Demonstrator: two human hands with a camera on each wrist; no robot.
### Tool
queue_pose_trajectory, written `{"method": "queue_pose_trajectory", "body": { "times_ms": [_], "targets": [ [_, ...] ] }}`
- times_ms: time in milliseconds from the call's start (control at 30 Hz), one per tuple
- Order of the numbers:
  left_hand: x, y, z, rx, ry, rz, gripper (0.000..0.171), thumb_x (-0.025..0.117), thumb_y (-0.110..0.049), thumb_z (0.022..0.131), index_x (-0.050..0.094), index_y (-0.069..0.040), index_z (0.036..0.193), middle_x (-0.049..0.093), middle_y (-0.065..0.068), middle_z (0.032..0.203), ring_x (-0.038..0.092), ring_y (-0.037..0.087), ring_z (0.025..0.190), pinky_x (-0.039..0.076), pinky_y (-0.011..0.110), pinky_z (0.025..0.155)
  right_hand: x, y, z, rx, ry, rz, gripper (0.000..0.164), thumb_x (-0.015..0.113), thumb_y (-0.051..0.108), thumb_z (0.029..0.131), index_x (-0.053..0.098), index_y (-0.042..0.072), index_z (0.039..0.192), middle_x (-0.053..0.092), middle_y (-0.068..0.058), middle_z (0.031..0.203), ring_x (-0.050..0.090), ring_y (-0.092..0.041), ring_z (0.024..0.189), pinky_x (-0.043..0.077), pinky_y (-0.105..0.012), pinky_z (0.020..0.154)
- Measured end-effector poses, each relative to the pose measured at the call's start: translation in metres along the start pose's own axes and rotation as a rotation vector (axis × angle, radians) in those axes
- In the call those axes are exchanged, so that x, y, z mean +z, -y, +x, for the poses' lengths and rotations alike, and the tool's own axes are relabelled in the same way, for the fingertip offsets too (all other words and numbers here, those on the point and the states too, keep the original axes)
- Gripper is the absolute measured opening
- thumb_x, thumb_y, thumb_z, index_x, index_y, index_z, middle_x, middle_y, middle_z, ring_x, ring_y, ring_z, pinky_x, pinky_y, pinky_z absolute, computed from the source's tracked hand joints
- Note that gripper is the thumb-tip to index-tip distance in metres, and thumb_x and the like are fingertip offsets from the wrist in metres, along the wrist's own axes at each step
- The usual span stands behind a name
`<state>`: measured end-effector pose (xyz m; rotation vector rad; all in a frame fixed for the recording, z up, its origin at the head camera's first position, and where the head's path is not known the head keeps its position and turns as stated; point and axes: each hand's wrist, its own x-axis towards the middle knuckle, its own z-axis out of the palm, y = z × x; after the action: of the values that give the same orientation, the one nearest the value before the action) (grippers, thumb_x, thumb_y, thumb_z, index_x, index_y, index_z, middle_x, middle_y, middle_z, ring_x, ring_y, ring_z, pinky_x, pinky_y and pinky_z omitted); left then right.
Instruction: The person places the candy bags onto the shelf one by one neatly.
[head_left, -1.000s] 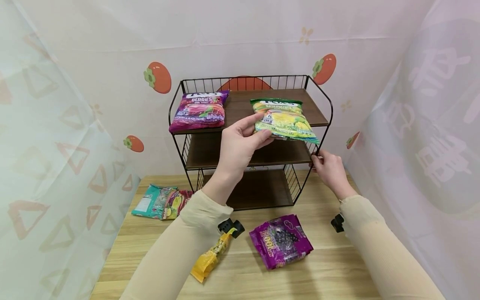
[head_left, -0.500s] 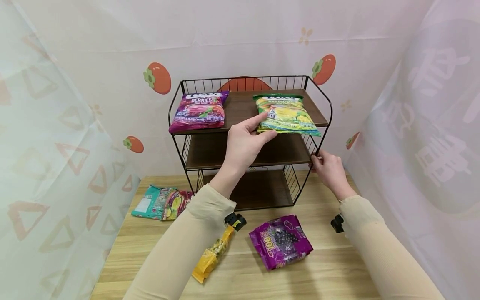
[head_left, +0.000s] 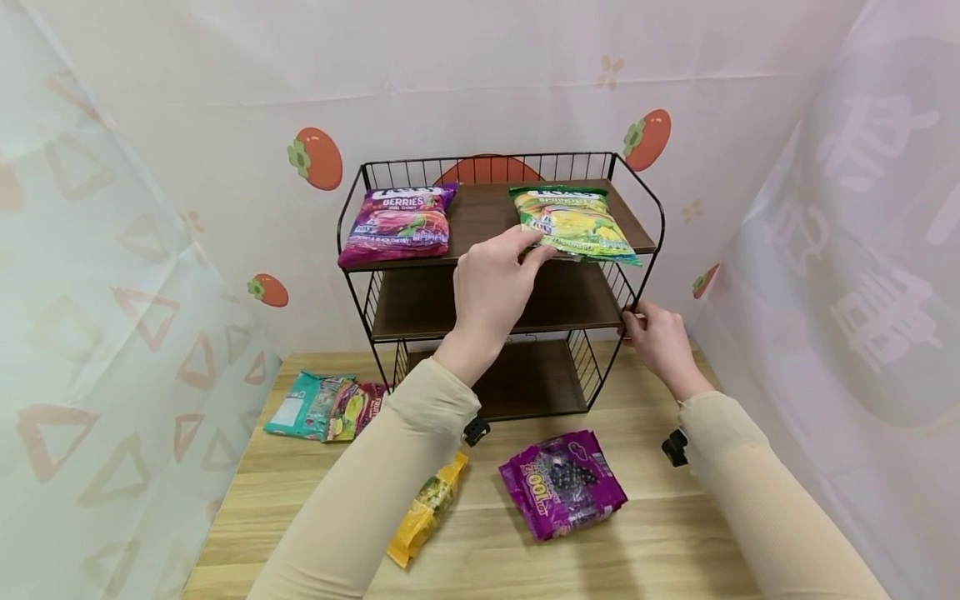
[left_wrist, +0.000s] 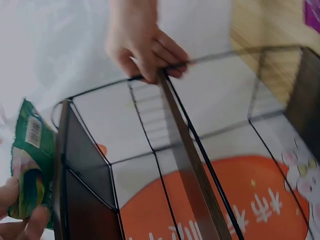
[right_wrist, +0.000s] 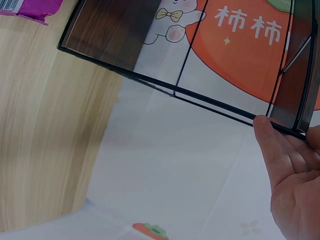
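With thumb and fingers, my left hand (head_left: 495,279) pinches the near left corner of a green and yellow candy bag (head_left: 573,223). That bag lies on the right part of the top board of a black wire shelf rack (head_left: 504,322). Left wrist view: fingertips (left_wrist: 36,224) press on the bag's green back (left_wrist: 37,147) beside the top board. My right hand (head_left: 662,343) grips the rack's right side post at the middle board's height. In the right wrist view its fingers (right_wrist: 287,150) curl at the black frame (right_wrist: 220,102).
A purple berry candy bag (head_left: 401,221) lies at the top board's left. On the wooden table (head_left: 667,533) lie a purple grape candy bag (head_left: 562,483), a yellow packet (head_left: 429,508), a teal bag (head_left: 307,406) and a red-green bag (head_left: 356,410). Printed cloth walls surround the table.
The green and yellow bag has moved back and settled lower onto the top board, with my left hand following it slightly right. My right hand stays on the post.
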<state>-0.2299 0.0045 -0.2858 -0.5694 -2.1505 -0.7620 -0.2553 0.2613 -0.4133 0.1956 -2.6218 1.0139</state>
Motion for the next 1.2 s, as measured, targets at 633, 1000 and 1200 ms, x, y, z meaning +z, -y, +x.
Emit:
{"method": "queue_pose_trajectory", "body": {
  "times_ms": [633,1000,1200],
  "targets": [
    [0.017,0.004,0.010,0.215,-0.030,0.459,0.033,0.065,-0.044,0.099,0.083,-0.017,0.101,0.075,-0.002,0.120,0.054,0.023,0.110,0.040,0.039,0.090,0.002,-0.001,-0.001,-0.017,-0.022,0.052,0.022,0.051,0.006,0.107,0.063,-0.011,0.111,0.071,-0.033,0.101,0.074,-0.043,0.086,0.062,-0.040,0.070],
    [0.026,0.005,0.019,0.225,0.042,0.439,0.031,0.065,-0.037,0.101,0.081,-0.010,0.102,0.078,0.001,0.112,0.060,0.022,0.100,0.049,0.033,0.094,0.004,-0.004,0.000,-0.028,-0.040,0.033,0.022,0.050,0.007,0.107,0.063,-0.011,0.108,0.072,-0.032,0.097,0.075,-0.040,0.080,0.062,-0.044,0.069],
    [0.031,0.005,0.023,0.206,0.090,0.459,0.034,0.060,-0.037,0.103,0.081,-0.011,0.102,0.078,0.000,0.109,0.064,0.021,0.100,0.052,0.031,0.094,0.003,-0.003,0.000,-0.020,-0.035,0.025,0.022,0.050,0.008,0.107,0.063,-0.011,0.108,0.072,-0.031,0.096,0.075,-0.039,0.080,0.062,-0.044,0.068]
  ]
}}
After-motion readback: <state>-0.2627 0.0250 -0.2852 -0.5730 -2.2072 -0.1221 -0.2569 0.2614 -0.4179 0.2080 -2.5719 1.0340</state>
